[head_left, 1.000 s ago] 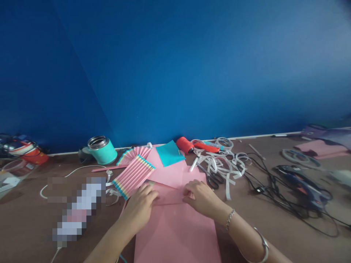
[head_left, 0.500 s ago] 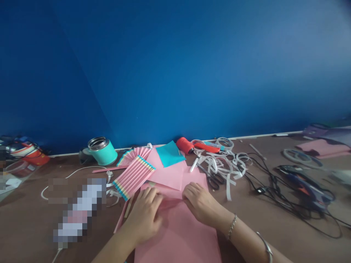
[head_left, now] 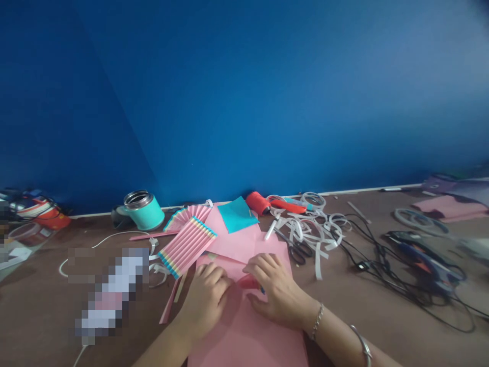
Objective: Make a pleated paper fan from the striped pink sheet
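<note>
My left hand (head_left: 206, 295) rests on a large sheet of pink paper (head_left: 263, 331), its fingers curled down on a folded part. Opposite it, my right hand (head_left: 273, 288) arches over the same sheet, thumb apart from the fingers. Beneath the right fingers shows a darker red-pink patch (head_left: 248, 282) with a small blue bit beside it; what it is I cannot make out. Just beyond the hands lie a pleated pink paper piece with blue edges (head_left: 188, 246), a pleated fan (head_left: 187, 216) and a blue paper square (head_left: 237, 214).
A turquoise mug (head_left: 147, 211) stands back left. Behind the right hand are a red thread spool (head_left: 257, 203), scissors (head_left: 300, 252) and tangled white strips (head_left: 305, 229). Black cables (head_left: 382, 265) and a blue glue gun (head_left: 431, 267) lie on the right.
My right hand has shifted left toward the left hand, and its thumb has come apart from the fingers. The red-pink patch shows more under it. The left hand moved slightly right.
</note>
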Demonstrator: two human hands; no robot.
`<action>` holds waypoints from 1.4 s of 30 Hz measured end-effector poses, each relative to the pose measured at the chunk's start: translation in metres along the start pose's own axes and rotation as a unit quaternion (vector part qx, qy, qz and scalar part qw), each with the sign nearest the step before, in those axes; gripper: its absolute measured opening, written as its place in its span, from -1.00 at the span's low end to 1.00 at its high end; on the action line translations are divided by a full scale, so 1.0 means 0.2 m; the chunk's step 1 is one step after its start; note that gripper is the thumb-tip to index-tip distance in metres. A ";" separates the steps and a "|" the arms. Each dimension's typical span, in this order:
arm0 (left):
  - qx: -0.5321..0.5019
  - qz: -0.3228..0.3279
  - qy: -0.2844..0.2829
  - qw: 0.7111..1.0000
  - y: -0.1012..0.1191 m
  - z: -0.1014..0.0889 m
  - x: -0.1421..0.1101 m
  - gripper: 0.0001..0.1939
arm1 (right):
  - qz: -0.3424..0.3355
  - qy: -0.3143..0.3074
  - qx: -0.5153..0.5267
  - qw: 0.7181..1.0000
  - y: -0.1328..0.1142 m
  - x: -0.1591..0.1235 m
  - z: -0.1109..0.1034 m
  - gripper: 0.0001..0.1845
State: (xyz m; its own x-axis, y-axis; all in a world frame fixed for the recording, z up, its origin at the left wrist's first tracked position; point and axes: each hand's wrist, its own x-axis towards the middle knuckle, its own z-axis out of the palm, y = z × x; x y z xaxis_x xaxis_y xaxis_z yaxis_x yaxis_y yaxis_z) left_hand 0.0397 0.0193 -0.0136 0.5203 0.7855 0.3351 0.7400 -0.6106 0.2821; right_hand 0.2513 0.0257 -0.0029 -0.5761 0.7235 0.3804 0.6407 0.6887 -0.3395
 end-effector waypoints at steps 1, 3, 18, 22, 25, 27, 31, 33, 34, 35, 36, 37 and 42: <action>-0.007 0.005 0.001 1.000 0.01 0.00 0.00 -0.81 | -0.011 0.007 0.000 1.000 -0.02 0.00 0.01 -0.64; -0.013 0.017 -0.001 1.000 0.02 0.01 0.00 -0.78 | -0.038 0.016 -0.008 0.999 -0.03 0.01 0.03 -0.71; 0.011 0.061 0.071 0.996 -0.05 0.01 0.00 -0.82 | -0.008 0.033 -0.029 0.999 0.07 0.01 0.03 -0.85; 0.010 0.063 0.084 0.994 -0.06 0.01 0.00 -0.78 | -0.014 0.032 -0.020 0.999 0.07 0.01 0.00 -0.87; 0.019 0.056 0.089 0.994 -0.08 0.00 0.00 -0.77 | -0.013 0.037 -0.007 0.999 0.09 0.01 -0.01 -0.88; 0.024 0.055 0.086 0.994 -0.08 0.00 0.00 -0.77 | -0.008 0.042 -0.002 0.999 0.10 0.00 -0.01 -0.87; 0.027 0.060 0.086 0.994 -0.09 -0.01 0.00 -0.75 | -0.005 0.045 -0.003 0.999 0.10 0.00 -0.02 -0.84; 0.027 0.063 0.089 0.994 -0.09 -0.01 0.00 -0.74 | 0.001 0.043 -0.011 0.999 0.09 0.01 -0.02 -0.83; 0.027 0.064 0.091 0.993 -0.08 -0.01 0.00 -0.75 | 0.007 0.039 -0.017 0.999 0.08 0.01 -0.03 -0.84; 0.029 0.065 0.092 0.993 -0.08 0.00 0.00 -0.76 | 0.013 0.035 -0.023 0.999 0.07 0.01 -0.03 -0.85; 0.033 0.066 0.091 0.993 -0.07 0.00 0.00 -0.78 | 0.017 0.029 -0.031 0.999 0.06 0.01 -0.03 -0.82; 0.038 0.068 0.091 0.993 -0.06 0.00 0.01 -0.79 | 0.019 0.023 -0.040 0.999 0.05 0.01 -0.03 -0.72; 0.057 0.083 0.079 0.992 0.01 0.00 0.01 -0.80 | -0.017 0.050 -0.082 0.995 -0.01 0.00 0.01 -0.56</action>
State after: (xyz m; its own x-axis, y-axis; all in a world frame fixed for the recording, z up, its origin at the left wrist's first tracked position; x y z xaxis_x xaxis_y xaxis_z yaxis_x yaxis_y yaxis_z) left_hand 0.0428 0.0202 -0.0122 0.5723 0.6445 0.5070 0.6978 -0.7076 0.1118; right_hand 0.2487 0.0241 -0.0037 -0.5506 0.6853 0.4768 0.7003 0.6900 -0.1831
